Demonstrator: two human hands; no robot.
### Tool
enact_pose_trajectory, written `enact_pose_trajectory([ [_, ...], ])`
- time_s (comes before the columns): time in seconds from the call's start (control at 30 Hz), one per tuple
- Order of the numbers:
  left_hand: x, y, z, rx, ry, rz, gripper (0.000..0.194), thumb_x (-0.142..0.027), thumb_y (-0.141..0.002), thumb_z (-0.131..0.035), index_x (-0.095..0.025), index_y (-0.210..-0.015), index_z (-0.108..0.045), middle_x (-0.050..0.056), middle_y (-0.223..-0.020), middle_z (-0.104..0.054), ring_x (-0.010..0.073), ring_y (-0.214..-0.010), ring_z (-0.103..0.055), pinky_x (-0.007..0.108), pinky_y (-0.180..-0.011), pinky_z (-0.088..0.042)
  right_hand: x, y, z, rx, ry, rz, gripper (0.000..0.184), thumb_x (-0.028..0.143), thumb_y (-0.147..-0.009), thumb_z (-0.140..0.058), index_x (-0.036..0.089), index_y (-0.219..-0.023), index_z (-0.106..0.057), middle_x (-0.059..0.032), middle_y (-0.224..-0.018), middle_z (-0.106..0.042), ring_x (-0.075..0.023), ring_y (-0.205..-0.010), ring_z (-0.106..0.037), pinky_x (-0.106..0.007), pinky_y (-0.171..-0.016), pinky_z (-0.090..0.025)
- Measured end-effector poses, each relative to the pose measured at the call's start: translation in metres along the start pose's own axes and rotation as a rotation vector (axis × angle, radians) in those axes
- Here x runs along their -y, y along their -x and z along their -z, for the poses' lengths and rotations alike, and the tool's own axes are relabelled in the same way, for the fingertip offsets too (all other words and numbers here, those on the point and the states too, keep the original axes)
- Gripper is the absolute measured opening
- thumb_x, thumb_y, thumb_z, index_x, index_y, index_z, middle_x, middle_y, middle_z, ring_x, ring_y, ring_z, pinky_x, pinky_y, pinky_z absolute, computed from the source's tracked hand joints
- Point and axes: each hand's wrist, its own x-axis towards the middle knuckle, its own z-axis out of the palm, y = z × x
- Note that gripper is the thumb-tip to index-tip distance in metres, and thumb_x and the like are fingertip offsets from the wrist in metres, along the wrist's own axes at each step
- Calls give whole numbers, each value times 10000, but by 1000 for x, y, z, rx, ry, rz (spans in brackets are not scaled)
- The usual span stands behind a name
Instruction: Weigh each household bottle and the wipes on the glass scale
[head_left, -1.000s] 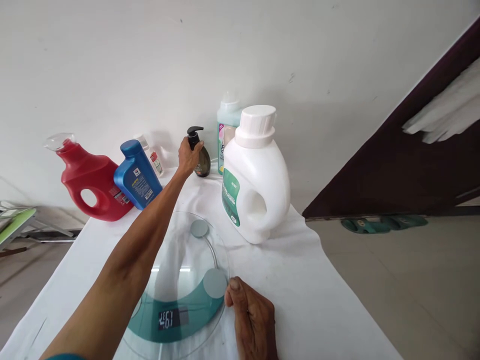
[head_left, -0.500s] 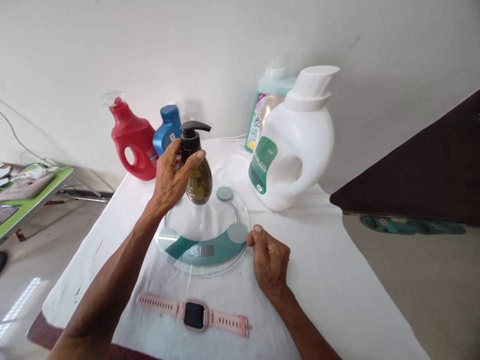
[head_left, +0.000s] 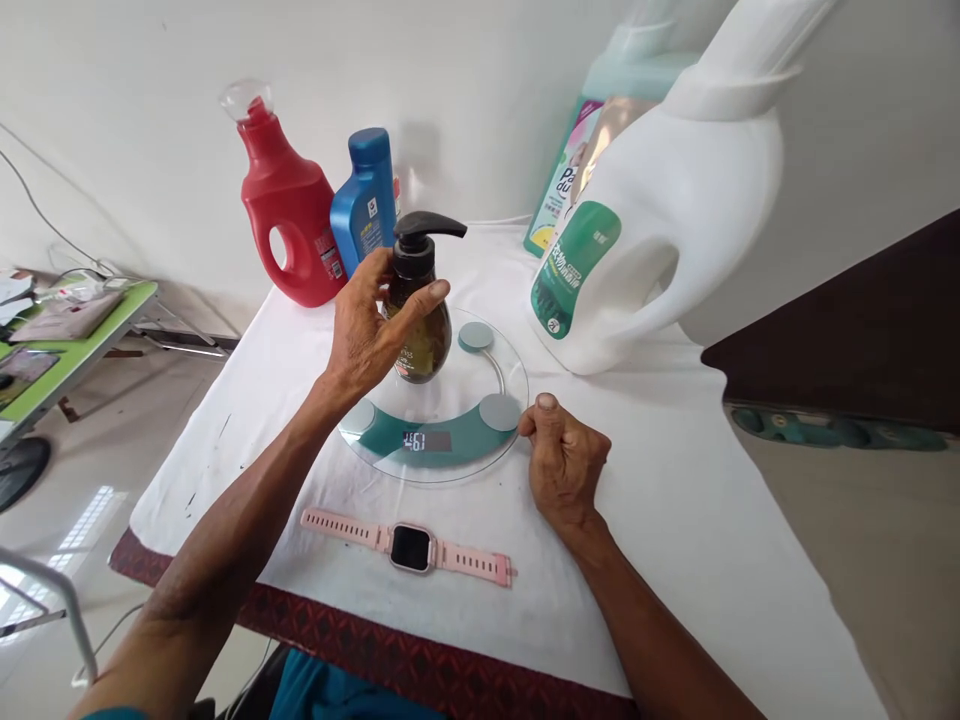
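Observation:
My left hand (head_left: 375, 325) is wrapped round the neck and upper body of a dark pump bottle (head_left: 427, 345) with a black pump head. The bottle stands upright over a round glass scale (head_left: 420, 472); whether its base touches the glass I cannot tell. Lit digits show on the scale's display, too unclear to read surely. My right hand (head_left: 566, 460) is closed in a fist at the scale's right edge, with nothing visible in it. In front of the scale lies a pink-strapped smartwatch (head_left: 411, 547), stretched out flat on the white cloth.
At the back left stand a red jug-shaped bottle (head_left: 289, 200) and a blue bottle (head_left: 364, 200). A large white detergent jug (head_left: 675, 200) stands at the right, partly covering a green-edged bottle (head_left: 562, 190). Beyond the table's left side is a green table (head_left: 82, 345).
The view has shifted, so the table and bottles sit differently in it. The pump bottle appears lower over the scale, still in my left hand. My right fist stays by the scale's edge.

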Motion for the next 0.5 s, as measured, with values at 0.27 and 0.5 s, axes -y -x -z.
enact_pose_trajectory([
  [0.27, 19, 32, 25, 1, -40, 27, 574, -737, -1008, -445, -259, -1245, -657, 94, -1312, -641, 271, -1218, -627, 463, -1042, -496, 2, -1, 0, 21, 4, -93, 695, 715, -1031, -324, 228, -572, -512, -8, -529, -524, -136, -523, -473, -310, -609, -413],
  [0.5, 86, 79, 47, -271, -119, 328, 451, -577, -1064, -425, -216, -955, -671, 46, -894, -682, 179, -806, -645, 329, -733, -515, -5, -5, -3, 13, -86, -221, 692, 744, -1003, -384, 219, -571, -512, 28, -490, -402, -109, -474, -369, -290, -512, -311],
])
